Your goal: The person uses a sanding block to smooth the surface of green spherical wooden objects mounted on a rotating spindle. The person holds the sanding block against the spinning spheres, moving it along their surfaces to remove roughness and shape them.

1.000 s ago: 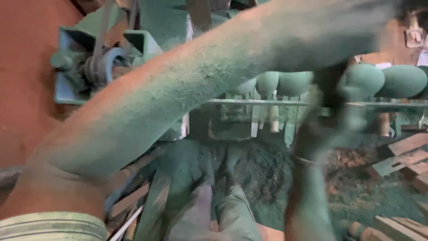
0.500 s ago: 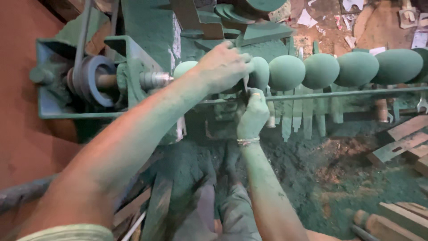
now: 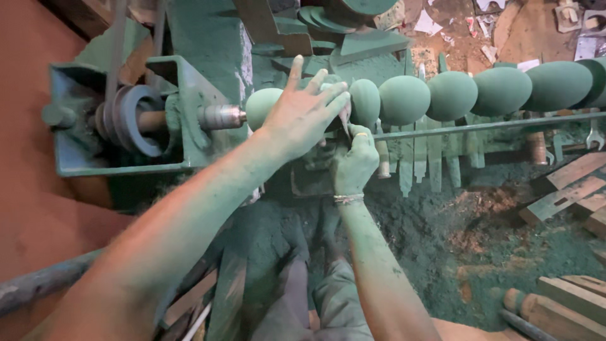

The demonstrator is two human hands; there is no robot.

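- The left hand [image 3: 303, 113] lies flat over the green turned piece [image 3: 442, 95], fingers spread and stretched out, palm pressing on the second bulb from the left end; its grip is released, resting on the wood and not wrapped round it.
- The right hand [image 3: 353, 165] sits just below, fist clenched around a thin tool [image 3: 346, 120] whose tip points up into the groove between two bulbs. A ring shows on one finger and a bracelet [image 3: 348, 198] at the wrist.
- The green turned piece is a row of egg-shaped bulbs running left to right, mounted on the lathe [image 3: 158, 107]; its left end meets the metal chuck [image 3: 221, 117].
- A thin metal rail [image 3: 492, 125] runs just beneath the bulbs, with flat tools [image 3: 420, 158] hanging below it.
- Both forearms and the floor [image 3: 442, 240] are coated in green dust.
- Wood blocks [image 3: 568, 189] lie at the right, well apart from the hands.
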